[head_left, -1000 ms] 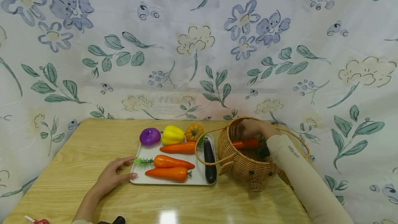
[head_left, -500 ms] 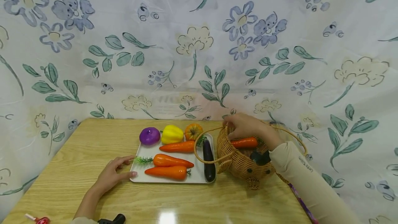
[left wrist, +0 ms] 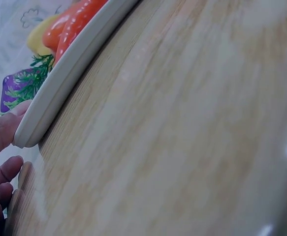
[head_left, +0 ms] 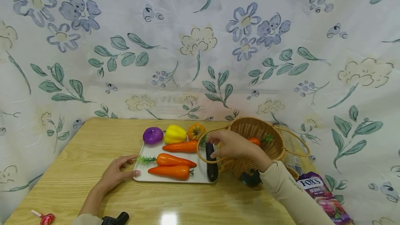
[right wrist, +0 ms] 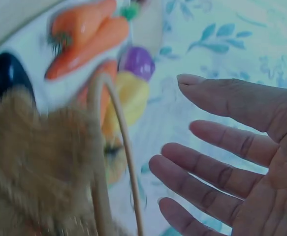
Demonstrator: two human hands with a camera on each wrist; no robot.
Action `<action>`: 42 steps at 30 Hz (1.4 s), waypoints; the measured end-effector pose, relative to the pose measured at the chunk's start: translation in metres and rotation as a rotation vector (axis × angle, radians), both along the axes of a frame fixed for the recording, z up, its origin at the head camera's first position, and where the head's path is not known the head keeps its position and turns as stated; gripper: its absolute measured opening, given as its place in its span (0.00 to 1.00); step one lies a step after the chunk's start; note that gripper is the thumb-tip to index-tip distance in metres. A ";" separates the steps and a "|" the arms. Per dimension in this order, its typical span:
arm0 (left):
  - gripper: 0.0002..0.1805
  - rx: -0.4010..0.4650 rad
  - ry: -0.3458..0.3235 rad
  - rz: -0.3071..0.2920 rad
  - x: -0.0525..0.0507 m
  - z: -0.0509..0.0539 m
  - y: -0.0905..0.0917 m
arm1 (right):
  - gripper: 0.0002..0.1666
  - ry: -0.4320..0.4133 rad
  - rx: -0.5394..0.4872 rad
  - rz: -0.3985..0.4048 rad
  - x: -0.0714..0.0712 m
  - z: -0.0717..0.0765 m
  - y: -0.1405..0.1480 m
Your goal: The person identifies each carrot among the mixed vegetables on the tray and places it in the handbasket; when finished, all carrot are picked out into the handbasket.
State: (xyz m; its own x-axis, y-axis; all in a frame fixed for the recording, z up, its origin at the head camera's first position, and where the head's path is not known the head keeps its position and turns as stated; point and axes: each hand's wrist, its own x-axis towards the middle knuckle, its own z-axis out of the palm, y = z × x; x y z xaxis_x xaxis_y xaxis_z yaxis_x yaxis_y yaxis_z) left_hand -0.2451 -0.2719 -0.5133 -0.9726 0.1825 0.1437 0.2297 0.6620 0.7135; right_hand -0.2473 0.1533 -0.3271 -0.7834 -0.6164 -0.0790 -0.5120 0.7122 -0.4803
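Observation:
My left hand (head_left: 117, 173) rests at the left edge of a white tray (head_left: 200, 179), fingers relaxed and thumb touching the rim. Several carrots (head_left: 175, 160), a purple round vegetable (head_left: 153, 135), a yellow bell pepper (head_left: 175, 134), a small pumpkin (head_left: 196, 132) and a dark eggplant (head_left: 212, 169) lie on the tray. Above the eggplant and the near handle of a wicker basket (head_left: 250, 124) hovers my right hand (head_left: 232, 145). Its fingers are spread and hold nothing in the right wrist view. A carrot (head_left: 254, 141) lies inside the basket, partly hidden by that hand.
A purple candy bag (head_left: 325, 197) lies right of the basket, partly behind the right forearm. A red lollipop (head_left: 47, 219) is at the table's near left. The basket's looped handles (head_left: 295, 133) stick out on both sides. Floral cloth (head_left: 200, 79) hangs behind the table.
My right hand has come out of the basket and moved left over the eggplant. The carrot stays in the basket. The candy bag has come into sight. The left hand stays at the tray.

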 end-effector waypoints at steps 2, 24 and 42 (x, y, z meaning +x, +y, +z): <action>0.33 -0.001 0.003 -0.002 0.000 0.000 0.000 | 0.24 -0.010 -0.025 0.006 0.004 -0.006 -0.008; 0.32 0.002 -0.024 0.013 -0.001 0.001 -0.001 | 0.25 0.007 -0.092 0.018 0.024 -0.088 -0.081; 0.33 0.039 -0.038 -0.005 0.001 0.003 0.000 | 0.24 0.126 -0.104 -0.127 0.025 -0.125 -0.106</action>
